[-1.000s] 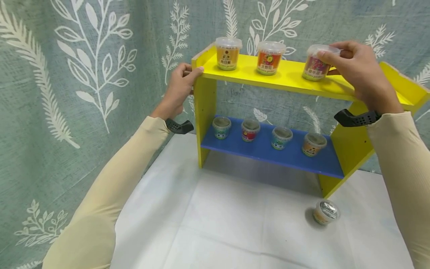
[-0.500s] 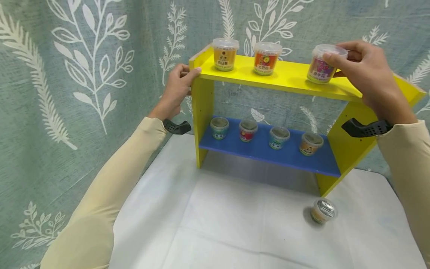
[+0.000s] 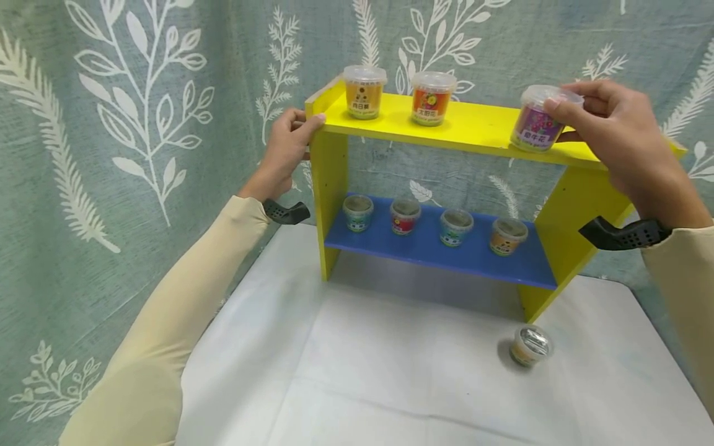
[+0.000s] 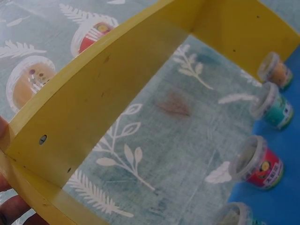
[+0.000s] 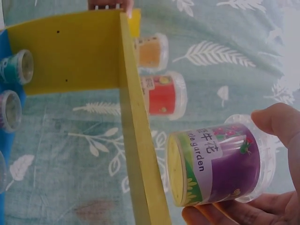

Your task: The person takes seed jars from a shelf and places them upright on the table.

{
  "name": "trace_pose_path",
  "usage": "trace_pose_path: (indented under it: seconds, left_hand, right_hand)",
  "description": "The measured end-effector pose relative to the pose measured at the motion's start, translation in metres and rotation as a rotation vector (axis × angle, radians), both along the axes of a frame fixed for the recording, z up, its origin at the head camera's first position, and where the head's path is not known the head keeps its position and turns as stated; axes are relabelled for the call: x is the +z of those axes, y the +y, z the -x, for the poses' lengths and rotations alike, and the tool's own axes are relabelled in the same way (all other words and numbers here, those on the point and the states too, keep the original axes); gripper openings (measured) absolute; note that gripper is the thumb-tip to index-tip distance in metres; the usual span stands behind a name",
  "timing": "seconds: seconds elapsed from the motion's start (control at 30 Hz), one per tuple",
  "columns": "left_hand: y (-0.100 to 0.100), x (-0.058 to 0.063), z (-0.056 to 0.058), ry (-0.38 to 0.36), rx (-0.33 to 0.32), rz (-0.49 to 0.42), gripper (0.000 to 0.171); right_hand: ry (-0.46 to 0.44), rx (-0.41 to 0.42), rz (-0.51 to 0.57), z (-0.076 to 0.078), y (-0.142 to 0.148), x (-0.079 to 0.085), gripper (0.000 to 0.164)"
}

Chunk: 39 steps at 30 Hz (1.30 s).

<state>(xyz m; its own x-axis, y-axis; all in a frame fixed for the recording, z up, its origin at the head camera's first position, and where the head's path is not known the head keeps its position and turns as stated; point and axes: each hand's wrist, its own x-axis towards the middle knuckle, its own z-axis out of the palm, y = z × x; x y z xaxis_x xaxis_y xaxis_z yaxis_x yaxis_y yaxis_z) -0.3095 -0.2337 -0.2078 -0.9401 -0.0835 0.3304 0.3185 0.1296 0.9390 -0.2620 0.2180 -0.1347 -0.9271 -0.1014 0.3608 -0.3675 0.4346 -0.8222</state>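
My left hand [image 3: 283, 152] grips the upper left corner of a yellow shelf unit [image 3: 485, 129], thumb on the front edge, fingers behind the side panel. At the right end of the top board, my right hand [image 3: 627, 133] holds a clear plastic cup with a purple flower label [image 3: 538, 124] near its lid. The cup leans slightly and overlaps the board's front edge; in the right wrist view the purple cup [image 5: 218, 164] shows a gap from the yellow edge. An orange-yellow cup [image 3: 364, 93] and a red-orange cup [image 3: 433, 99] stand upright farther left on top.
Several small lidded cups line the blue lower shelf [image 3: 413, 251], among them a teal one [image 3: 358, 214] and an orange one [image 3: 508, 236]. Another small cup [image 3: 530, 345] rests tilted on the white cloth [image 3: 385, 353] in front. A leaf-patterned green curtain [image 3: 234, 74] hangs behind.
My right hand has moved the purple-labelled cup from the top board toward its front edge and slightly right. My left hand keeps its grip on the corner; the head view has shifted slightly.
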Motion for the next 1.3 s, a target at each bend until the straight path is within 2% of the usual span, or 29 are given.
trace_pose_path:
  seconds: [0.67,0.9,1.03,1.3]
  left_hand:
    - [0.000,-0.001,0.001,0.005,0.013,0.018,0.036]
    - [0.000,0.000,0.001,0.000,0.013,0.019,0.037]
    - [0.000,0.000,0.001,-0.006,0.017,0.023,0.037]
    - [0.000,-0.001,0.001,-0.002,0.030,0.040,0.039]
  right_hand:
    - [0.017,-0.030,-0.059,-0.026,0.006,-0.012,0.064]
    - [0.036,-0.066,-0.119,-0.035,0.009,-0.017,0.062]
    - [0.048,-0.063,-0.119,-0.038,0.010,-0.022,0.058]
    - [0.037,-0.050,-0.145,-0.044,0.016,-0.036,0.061]
